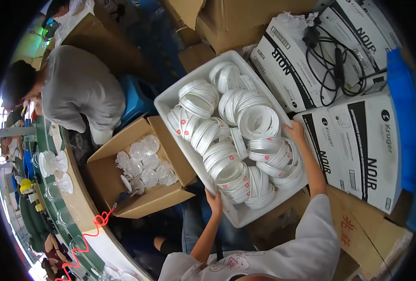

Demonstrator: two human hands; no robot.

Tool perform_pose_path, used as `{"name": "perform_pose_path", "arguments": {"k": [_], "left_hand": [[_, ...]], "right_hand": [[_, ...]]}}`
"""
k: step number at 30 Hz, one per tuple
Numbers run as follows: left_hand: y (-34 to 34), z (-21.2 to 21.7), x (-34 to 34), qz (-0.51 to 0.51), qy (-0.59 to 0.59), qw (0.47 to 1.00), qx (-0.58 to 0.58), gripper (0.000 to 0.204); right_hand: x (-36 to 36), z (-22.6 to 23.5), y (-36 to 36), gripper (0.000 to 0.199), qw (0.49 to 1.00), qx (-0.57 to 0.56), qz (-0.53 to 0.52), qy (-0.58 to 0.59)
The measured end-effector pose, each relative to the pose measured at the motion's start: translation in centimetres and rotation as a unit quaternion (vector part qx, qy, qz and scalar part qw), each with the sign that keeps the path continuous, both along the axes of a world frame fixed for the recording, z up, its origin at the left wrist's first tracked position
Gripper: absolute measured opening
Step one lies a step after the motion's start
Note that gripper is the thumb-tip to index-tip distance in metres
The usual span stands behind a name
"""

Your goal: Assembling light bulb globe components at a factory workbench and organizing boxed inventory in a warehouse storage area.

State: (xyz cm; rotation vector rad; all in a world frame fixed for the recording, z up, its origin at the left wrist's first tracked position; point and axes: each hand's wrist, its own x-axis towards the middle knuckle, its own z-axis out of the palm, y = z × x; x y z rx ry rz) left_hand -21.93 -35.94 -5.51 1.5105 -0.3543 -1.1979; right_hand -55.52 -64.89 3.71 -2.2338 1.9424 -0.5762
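Observation:
A large white plastic tub (240, 217) is held in front of me, tilted across the view. It is packed with stacks of thin white rings (224, 164), several bearing small red round marks. My left hand (213, 202) is closed on the tub's near left edge, the thumb side against the rim. On the opposite long side, my right hand (296, 131) grips the right rim. Both hands' fingers are partly hidden by the tub wall. Left of the tub stands an open cardboard box (152, 207) with clear plastic round pieces (149, 164) inside.
Black-and-white cartons (357, 140) are stacked at the right, a black cable (339, 70) on top. At the left, a person in a grey shirt (79, 89) sits on a blue stool (135, 98) by a curved workbench (84, 201). A red coiled hose (84, 239) crosses the bench.

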Motion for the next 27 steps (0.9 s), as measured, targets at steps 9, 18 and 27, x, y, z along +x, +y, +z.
{"name": "perform_pose_path", "arguments": {"k": [9,18,27], "left_hand": [[-1.7,-4.1,-1.8,-0.098,-0.152,0.983,0.03,0.062],[-1.7,-4.5,0.0,-0.16,-0.124,0.979,0.035,0.072],[-4.1,-4.8,1.0,-0.112,0.061,0.992,-0.013,0.073]], "right_hand": [[-0.8,-3.5,2.4,0.05,0.985,0.047,-0.108,0.124],[2.5,-1.8,15.1,0.058,0.947,0.052,-0.148,0.28],[2.1,-2.7,19.4,0.047,0.929,-0.009,-0.26,0.265]]}}
